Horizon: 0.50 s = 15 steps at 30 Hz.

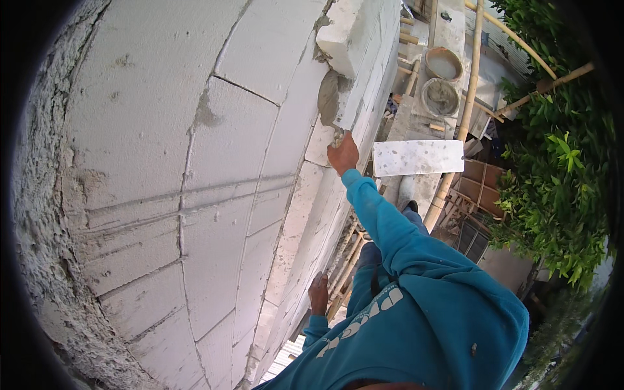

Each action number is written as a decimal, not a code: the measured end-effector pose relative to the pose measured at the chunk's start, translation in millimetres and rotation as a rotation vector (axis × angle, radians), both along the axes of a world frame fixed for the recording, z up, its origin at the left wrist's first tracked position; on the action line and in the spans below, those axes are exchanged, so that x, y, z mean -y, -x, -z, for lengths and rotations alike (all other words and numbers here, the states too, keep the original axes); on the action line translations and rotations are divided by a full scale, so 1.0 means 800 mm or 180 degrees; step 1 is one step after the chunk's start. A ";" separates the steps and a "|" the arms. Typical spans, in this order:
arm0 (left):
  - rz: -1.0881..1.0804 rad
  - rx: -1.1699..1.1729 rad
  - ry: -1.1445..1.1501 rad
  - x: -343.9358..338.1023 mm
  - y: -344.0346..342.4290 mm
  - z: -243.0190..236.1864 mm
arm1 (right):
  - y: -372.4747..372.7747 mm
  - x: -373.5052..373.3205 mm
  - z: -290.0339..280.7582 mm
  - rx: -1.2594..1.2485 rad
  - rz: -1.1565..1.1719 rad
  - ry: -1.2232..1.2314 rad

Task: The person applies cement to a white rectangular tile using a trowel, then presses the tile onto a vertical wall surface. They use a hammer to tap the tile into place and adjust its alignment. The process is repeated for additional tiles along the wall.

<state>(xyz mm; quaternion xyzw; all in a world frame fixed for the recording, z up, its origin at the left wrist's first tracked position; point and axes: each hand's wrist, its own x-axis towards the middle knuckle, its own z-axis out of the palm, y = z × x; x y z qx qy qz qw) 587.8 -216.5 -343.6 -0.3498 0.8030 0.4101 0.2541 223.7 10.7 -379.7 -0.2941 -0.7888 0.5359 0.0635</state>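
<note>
My right hand (344, 155) reaches forward to the top of a white block wall (227, 136). Its fingers are closed round what looks like a trowel, whose handle is mostly hidden. Grey wet mortar (329, 97) lies just beyond that hand, in a gap on the wall top. Past the mortar sits a raised white block (344, 39), with more mortar at its lower edge. Closer to my body, my left hand (318, 294) rests by the wall's edge, holding nothing that I can see, fingers stretched out.
Right of the wall, a bamboo-and-plank scaffold (469, 84) carries a bowl of pale liquid (444, 64) and a bucket of grey mortar (440, 97). A speckled white board (418, 158) lies across it near my feet. Leafy branches (552, 188) hang beyond the poles.
</note>
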 end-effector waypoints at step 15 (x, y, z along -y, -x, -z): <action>0.0370 -0.0341 -0.0008 0.045 -0.038 -0.013 | -0.026 0.069 -0.159 -0.0649 -0.0465 -0.0264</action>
